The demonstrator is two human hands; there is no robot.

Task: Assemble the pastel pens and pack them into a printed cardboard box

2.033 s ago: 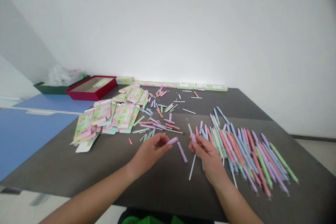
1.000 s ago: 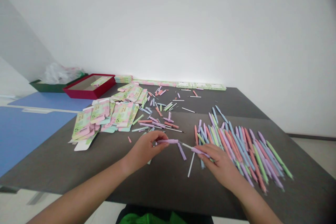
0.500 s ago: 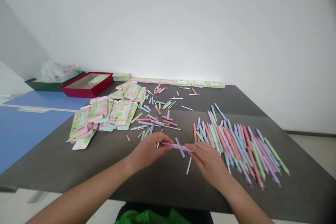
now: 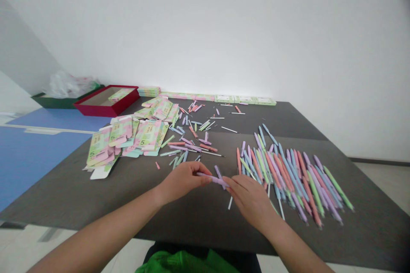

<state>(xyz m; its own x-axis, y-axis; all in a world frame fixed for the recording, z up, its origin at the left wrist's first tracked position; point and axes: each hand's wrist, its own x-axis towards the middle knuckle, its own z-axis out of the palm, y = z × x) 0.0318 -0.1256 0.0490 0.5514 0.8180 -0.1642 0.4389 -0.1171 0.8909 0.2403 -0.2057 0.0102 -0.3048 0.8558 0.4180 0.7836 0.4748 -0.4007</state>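
My left hand [image 4: 181, 181] and my right hand [image 4: 251, 200] meet over the dark table [image 4: 96, 204], both pinched on one purple pen [image 4: 213, 178] held level between them. The left fingers grip its left end, the right fingers its right end. Just behind the pen lies a loose purple pen part [image 4: 218, 172], and a white refill [image 4: 229, 203] lies on the table under my right hand. A wide row of pastel pens [image 4: 291, 177] lies right of my right hand.
Loose pen parts and refills [image 4: 192, 136] are scattered mid-table. Flat printed cartons [image 4: 128, 136] are heaped at the left. A red tray [image 4: 107, 100] and a green tray [image 4: 54, 100] stand at the far left; thin boxes [image 4: 243, 100] line the back edge.
Two purple pen halves held apart, one in each hand, have been brought together into one pen. My right hand moved left toward my left hand.
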